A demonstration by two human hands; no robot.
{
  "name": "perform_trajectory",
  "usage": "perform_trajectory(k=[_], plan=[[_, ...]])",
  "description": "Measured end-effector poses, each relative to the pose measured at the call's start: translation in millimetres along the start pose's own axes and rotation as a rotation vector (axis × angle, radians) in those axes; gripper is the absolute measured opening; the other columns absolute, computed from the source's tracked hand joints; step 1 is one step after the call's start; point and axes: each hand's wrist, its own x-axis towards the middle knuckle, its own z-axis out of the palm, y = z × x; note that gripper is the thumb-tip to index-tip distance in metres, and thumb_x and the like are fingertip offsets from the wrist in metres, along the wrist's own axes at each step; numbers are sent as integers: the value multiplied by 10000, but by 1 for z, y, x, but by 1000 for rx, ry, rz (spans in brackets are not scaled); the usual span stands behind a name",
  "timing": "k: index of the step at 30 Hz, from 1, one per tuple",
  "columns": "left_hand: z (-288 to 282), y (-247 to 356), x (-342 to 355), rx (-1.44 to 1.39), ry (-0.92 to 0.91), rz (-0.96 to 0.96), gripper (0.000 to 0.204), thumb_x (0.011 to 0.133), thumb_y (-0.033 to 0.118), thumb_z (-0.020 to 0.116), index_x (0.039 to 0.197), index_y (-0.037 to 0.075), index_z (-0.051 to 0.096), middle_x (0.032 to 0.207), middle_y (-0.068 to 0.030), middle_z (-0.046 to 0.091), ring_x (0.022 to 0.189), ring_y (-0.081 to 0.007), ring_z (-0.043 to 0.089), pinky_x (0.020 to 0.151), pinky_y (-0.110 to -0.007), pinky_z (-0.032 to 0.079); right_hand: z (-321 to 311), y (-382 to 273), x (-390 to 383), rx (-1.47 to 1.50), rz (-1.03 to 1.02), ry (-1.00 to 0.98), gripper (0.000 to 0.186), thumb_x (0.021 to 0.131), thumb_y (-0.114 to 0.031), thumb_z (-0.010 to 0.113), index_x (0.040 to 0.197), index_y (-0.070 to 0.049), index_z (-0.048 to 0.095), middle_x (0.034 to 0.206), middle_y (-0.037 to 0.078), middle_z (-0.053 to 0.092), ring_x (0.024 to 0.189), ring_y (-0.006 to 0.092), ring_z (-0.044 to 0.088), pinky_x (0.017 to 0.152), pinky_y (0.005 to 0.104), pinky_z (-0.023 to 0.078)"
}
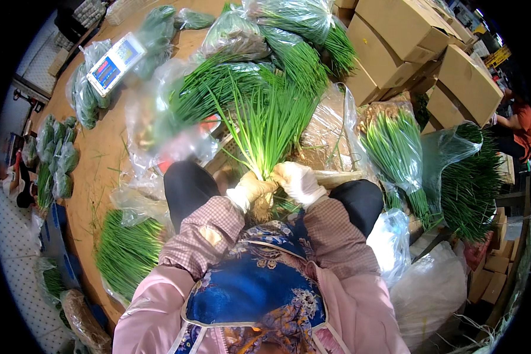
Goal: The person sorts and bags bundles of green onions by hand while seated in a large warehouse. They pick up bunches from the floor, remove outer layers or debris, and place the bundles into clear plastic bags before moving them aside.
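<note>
A bunch of long green shoots stands upright between my gloved hands, with pale root ends hanging below. My left hand is closed round the lower part of the bunch. My right hand grips it from the other side, just above the roots. More loose greens lie behind the bunch, partly on clear plastic. A bagged bundle with roots showing lies to my right, and a pile of cut greens is at my lower left.
A white scale-like device sits among bags at the back left of the brown board. Cardboard boxes are stacked at the back right. A person in orange is at the right edge, another at the far left.
</note>
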Motion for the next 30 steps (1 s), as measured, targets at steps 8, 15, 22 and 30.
perform_trajectory(k=[8, 15, 22, 30], plan=[[-1, 13, -2, -83, -47, -139, 390, 681, 58, 748, 1034, -3, 595, 879, -73, 652, 779, -152, 602, 680, -265, 482, -73, 34, 25, -266, 157, -97, 215, 883, -296, 520, 871, -91, 585, 645, 40, 568, 565, 168, 577, 516, 291, 500], [14, 31, -5, -167, -96, -9, 385, 698, 8, 693, 1057, -2, 552, 895, -54, 618, 775, -128, 563, 684, -267, 470, -28, 7, 18, -23, -77, -258, 109, 783, -185, 590, 826, -90, 621, 680, 84, 600, 619, 230, 604, 540, 328, 491], [3, 6, 23, 42, -1, -149, 310, 681, 32, 709, 951, -42, 577, 794, -68, 634, 696, -139, 579, 621, -267, 475, -38, 18, 35, -269, -299, -120, 135, 803, -65, 510, 671, -94, 526, 482, 43, 445, 431, 150, 498, 390, 286, 446], [15, 50, 14, 229, -71, -76, 580, 625, 213, 734, 1083, -47, 494, 948, -114, 603, 815, -166, 522, 740, -272, 453, -160, 90, 31, -730, 271, -80, 543, 671, -34, 616, 1190, -37, 459, 1115, 210, 540, 1001, 339, 547, 863, 402, 463]])
